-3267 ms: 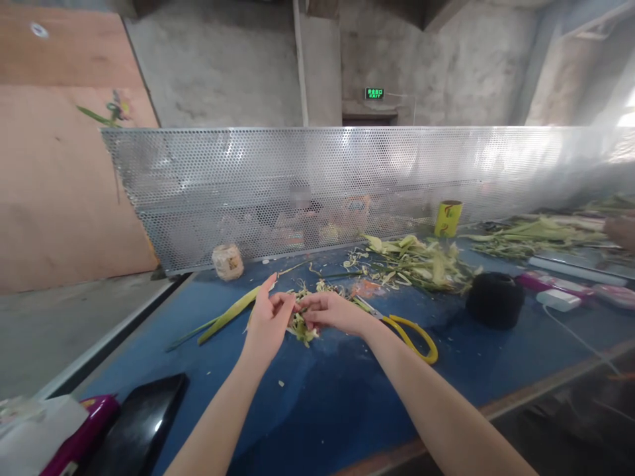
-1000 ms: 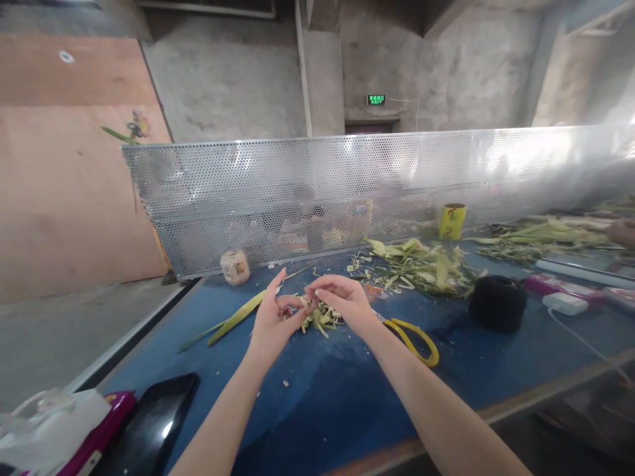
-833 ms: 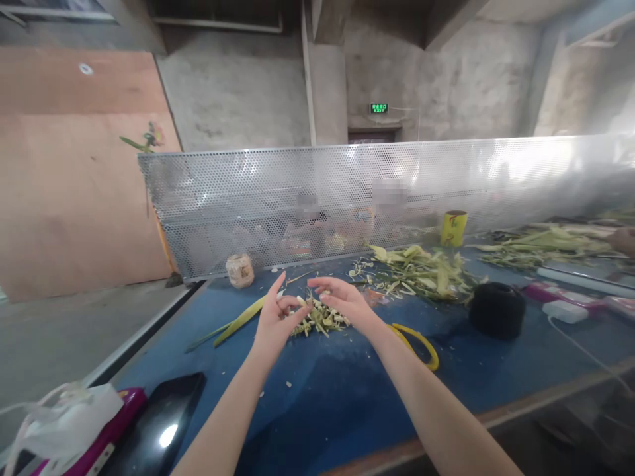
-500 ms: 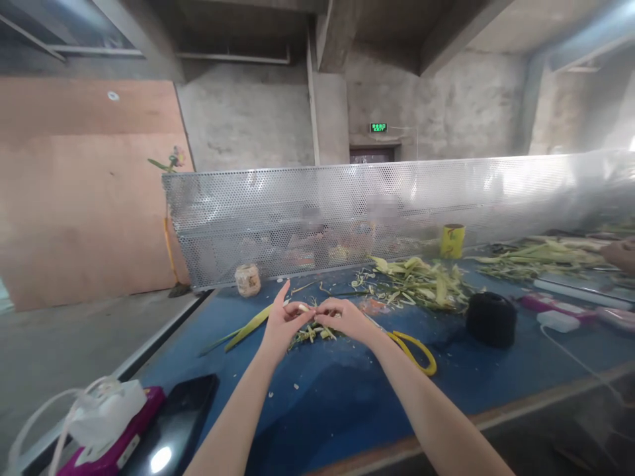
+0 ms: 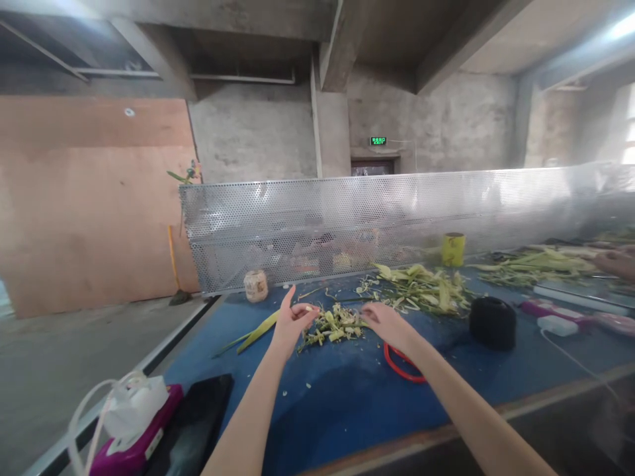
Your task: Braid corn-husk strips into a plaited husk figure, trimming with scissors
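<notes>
My left hand [image 5: 291,325] is closed in a pinch, thumb raised, with a small pale plant piece [image 5: 309,309] at its fingertips. To the right, my right hand [image 5: 387,322] has its fingers pinched together at the edge of a scrap pile; whatever they hold is too small to make out. Between the hands lies this heap of green and pale plant trimmings [image 5: 337,324]. A long green leaf [image 5: 258,332] rests left of my left hand. A red loop-shaped handle [image 5: 397,365] shows below my right wrist, partly hidden by the forearm.
On the blue table [image 5: 317,416] are a larger leaf pile [image 5: 426,287], a black spool [image 5: 493,322], a yellow roll [image 5: 453,250], a whitish jar-like object [image 5: 256,285], a phone [image 5: 198,416] and a magenta power strip [image 5: 141,426]. Behind runs a perforated metal screen [image 5: 317,211]. Another person's hand [image 5: 618,261] is at far right.
My right hand has moved right, away from my left hand, uncovering the scrap heap. The view has tilted up slightly. The loop handle looked yellow before and looks red now.
</notes>
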Available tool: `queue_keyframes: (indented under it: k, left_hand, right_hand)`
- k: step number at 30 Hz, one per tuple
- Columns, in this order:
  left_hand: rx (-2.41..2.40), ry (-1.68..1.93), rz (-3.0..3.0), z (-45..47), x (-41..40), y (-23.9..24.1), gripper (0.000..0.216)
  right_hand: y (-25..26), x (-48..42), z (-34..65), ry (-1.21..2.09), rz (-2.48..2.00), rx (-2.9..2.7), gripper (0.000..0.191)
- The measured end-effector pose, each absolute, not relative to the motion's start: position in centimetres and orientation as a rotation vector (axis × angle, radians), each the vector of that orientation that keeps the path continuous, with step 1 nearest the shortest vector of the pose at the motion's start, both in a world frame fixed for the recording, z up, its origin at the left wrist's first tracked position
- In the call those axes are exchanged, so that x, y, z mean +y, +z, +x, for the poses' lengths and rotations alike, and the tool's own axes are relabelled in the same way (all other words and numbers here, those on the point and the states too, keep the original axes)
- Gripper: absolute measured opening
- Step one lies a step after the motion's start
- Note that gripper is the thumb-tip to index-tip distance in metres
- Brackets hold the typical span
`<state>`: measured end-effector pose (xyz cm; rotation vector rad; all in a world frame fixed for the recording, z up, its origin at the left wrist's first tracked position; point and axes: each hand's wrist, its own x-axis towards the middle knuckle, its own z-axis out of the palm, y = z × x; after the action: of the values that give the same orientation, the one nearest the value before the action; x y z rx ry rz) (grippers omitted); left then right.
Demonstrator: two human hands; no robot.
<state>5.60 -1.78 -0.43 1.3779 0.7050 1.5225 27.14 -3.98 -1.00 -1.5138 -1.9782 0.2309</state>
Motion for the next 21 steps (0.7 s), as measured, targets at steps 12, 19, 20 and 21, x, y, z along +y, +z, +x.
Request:
queue_keyframes:
  k: [12,19,20,21]
  left_hand:
    - [0.719,1.359,1.688,6.4,-1.8,-1.2,0.088]
    - [0.767,1.406,1.711,6.4,-1.9,-0.8,0.088]
    - [0.767,1.414,1.702,6.5,-1.9,-0.8,0.088]
    - [0.765,1.421,1.692,6.5,-1.8,-0.9,0.087]
  right_hand:
    - [-3.4,-9.1,29.0,0.001,-2.389,-2.011,0.027]
    - [-1.8,-7.9,29.1,0.21,-2.428,-2.064,0.026]
    - [-1.4,-7.7,29.3,0.255,-2.425,-2.081,0.026]
    - [-0.9,-7.7,29.6,0.302,-2.419,-2.1,0.027]
